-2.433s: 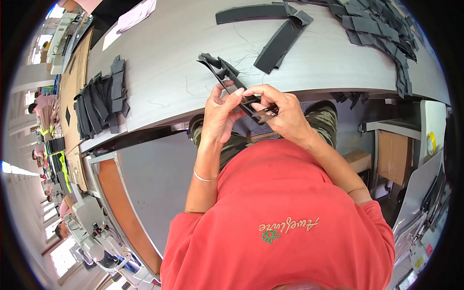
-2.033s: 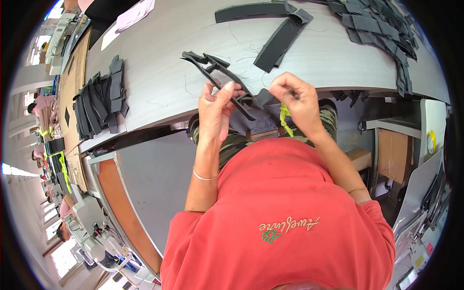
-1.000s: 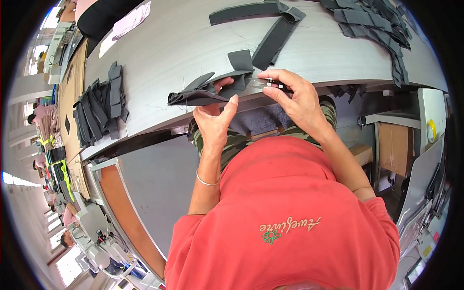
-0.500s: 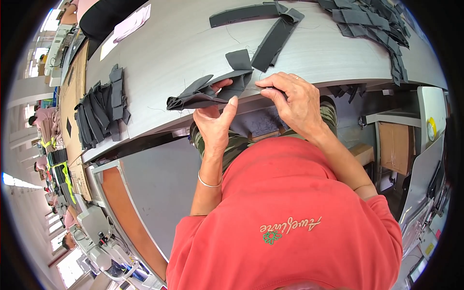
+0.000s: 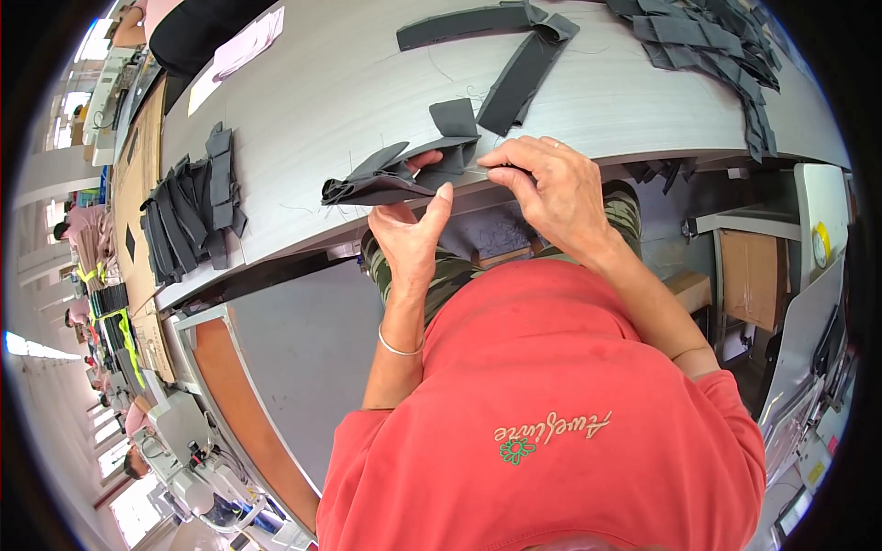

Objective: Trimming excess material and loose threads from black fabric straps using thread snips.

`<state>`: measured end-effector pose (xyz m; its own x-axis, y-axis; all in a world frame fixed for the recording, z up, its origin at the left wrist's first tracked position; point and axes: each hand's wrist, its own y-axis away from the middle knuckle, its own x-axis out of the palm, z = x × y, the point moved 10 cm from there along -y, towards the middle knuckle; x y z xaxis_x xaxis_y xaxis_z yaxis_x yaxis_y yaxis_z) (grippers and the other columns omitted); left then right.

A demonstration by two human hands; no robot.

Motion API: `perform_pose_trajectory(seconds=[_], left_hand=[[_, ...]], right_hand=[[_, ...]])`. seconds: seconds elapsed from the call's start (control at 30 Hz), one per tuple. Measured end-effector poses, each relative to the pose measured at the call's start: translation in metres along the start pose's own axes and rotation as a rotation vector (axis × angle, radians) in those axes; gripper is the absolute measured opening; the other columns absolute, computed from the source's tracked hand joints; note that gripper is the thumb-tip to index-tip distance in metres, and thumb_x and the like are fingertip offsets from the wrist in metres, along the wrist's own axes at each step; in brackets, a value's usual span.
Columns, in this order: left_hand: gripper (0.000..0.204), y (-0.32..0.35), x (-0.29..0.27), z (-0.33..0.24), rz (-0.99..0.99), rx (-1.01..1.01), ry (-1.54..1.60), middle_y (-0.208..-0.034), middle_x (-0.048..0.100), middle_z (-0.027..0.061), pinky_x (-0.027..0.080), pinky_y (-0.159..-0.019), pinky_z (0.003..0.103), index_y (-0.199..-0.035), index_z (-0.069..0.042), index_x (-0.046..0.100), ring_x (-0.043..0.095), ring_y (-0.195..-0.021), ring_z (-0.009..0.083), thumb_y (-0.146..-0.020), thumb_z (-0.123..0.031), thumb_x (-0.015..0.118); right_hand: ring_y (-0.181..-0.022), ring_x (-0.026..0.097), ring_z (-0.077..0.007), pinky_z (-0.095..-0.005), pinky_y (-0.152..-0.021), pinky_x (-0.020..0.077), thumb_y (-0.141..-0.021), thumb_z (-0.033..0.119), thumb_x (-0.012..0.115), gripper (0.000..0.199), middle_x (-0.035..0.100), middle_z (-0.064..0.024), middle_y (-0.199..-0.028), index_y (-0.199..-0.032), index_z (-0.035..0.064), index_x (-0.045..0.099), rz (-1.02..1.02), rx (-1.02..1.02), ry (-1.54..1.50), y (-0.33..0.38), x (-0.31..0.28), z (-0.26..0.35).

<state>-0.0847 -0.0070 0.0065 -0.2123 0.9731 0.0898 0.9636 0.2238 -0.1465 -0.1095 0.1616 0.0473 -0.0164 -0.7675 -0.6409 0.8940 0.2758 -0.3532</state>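
While the folded dark fabric piece [image 5: 400, 170] lies at the worktop [image 5: 349, 83] edge, left hand [image 5: 411, 234] grasps its underside, right hand [image 5: 551, 188] pinches its right end.

A long pale grey worktop [image 5: 349, 83] with a faint wood grain carries the pieces. A stack of dark grey fabric pieces [image 5: 188, 209] lies near its left end. Two long dark strips [image 5: 501, 46] lie crossed at the far side, and a heap of dark cut pieces [image 5: 712, 46] spreads over the right end. A pale sheet of paper [image 5: 241, 50] lies at the far left.
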Motion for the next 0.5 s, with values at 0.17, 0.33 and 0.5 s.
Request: perform_pose_trajectory(seconds=[0.17, 0.33, 0.5], left_hand=[[0.048, -0.001, -0.004, 0.004, -0.02, -0.005, -0.041, -0.115, 0.06, 0.0146, 0.038, -0.097, 0.035, -0.12, 0.0, 0.052, 0.052, -0.113, 0.0212, -0.074, 0.003, 0.067], [0.049, 0.0, -0.003, 0.004, -0.023, 0.005, -0.075, -0.117, 0.059, 0.0141, 0.037, -0.101, 0.036, -0.12, 0.001, 0.051, 0.052, -0.114, 0.0216, -0.074, 0.002, 0.067], [0.051, 0.001, -0.002, 0.008, -0.02, -0.013, -0.056, -0.117, 0.058, 0.0147, 0.039, -0.1, 0.035, -0.122, 0.002, 0.05, 0.053, -0.113, 0.0221, -0.074, 0.004, 0.066]], right_hand=[[-0.073, 0.059, -0.0256, -0.0343, -0.065, 0.0486, -0.08, 0.011, 0.067, 0.019, 0.064, -0.0056, -0.081, -0.099, 0.0095, 0.067, -0.009, -0.05, -0.001, -0.004, 0.007, 0.01], [-0.069, 0.06, -0.0235, -0.0347, -0.058, 0.0489, -0.08, 0.013, 0.067, 0.014, 0.061, -0.0037, -0.075, -0.095, 0.0107, 0.067, -0.069, -0.133, 0.127, -0.007, 0.016, 0.021], [-0.065, 0.059, -0.0228, -0.0343, -0.054, 0.048, -0.079, 0.013, 0.068, 0.009, 0.061, -0.0027, -0.072, -0.087, 0.0099, 0.064, -0.072, -0.123, 0.183, -0.011, 0.028, 0.021]])
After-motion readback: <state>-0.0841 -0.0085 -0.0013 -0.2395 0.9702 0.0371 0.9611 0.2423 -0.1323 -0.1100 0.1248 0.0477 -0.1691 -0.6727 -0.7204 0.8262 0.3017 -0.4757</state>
